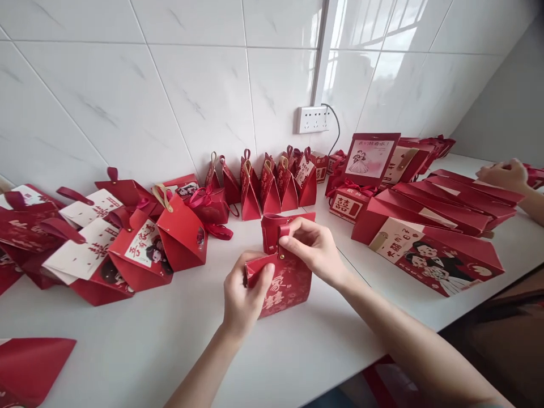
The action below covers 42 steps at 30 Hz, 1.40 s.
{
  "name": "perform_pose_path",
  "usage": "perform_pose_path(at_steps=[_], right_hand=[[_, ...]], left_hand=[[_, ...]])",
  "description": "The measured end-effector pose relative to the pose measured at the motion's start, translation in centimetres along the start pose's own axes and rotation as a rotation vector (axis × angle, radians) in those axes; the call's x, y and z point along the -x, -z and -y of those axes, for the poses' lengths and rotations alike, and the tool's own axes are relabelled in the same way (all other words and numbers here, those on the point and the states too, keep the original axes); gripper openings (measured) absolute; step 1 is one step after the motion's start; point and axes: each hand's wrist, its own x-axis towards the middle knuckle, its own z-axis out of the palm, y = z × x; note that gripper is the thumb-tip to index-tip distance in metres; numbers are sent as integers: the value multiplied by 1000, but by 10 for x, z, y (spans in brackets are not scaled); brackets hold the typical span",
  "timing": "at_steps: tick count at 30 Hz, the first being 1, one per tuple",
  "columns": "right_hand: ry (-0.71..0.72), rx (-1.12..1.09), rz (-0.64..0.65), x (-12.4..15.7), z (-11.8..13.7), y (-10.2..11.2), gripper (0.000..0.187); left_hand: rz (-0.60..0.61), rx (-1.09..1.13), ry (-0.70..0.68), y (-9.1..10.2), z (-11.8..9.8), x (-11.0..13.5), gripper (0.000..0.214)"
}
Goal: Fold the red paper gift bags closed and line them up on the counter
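The fingers (260, 276) of the left hand (243, 297) are bent and pinch the near top edge of a red paper box (289, 286). The right hand (317, 249) pinches a small flap at the top of the same box with its fingertips. The box stands upright on the white worktop (170, 345), about in the middle. Behind it, a row of small pointed boxes (272, 187) stands along the tiled wall (191, 85). Closed boxes (140, 243) lie in a heap at the left. Flat boxes (442, 249) lie at the right, where another person's hand (504, 173) rests.
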Motion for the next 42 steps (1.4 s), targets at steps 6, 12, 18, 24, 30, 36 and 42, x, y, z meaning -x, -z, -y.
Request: perform_pose_path(at_steps=[6,12,18,24,30,36,42], right_hand=[[78,68,-160,15,-5,-5,28],[159,77,-80,21,0,-11,19],[446,375,-68,22,-11,-2,18],[591,623,80,20,-27,-3,62],[341,345,224,20,-22,5,25],[118,134,232,20,-14,7,11],[198,149,137,24,-16,0,18]], left_hand=[[105,-9,15,6,-5,-6,10],[64,-26,-180,8,-15,-10,9],[-160,-214,-252,5,-15,-7,9],[-103,-142,-140,3,-10,0,27],[-50,-259,-395,8,-8,2,27],[-144,-343,-476,19,-8,-11,14],[11,-193,-506,17,-9,-12,23]])
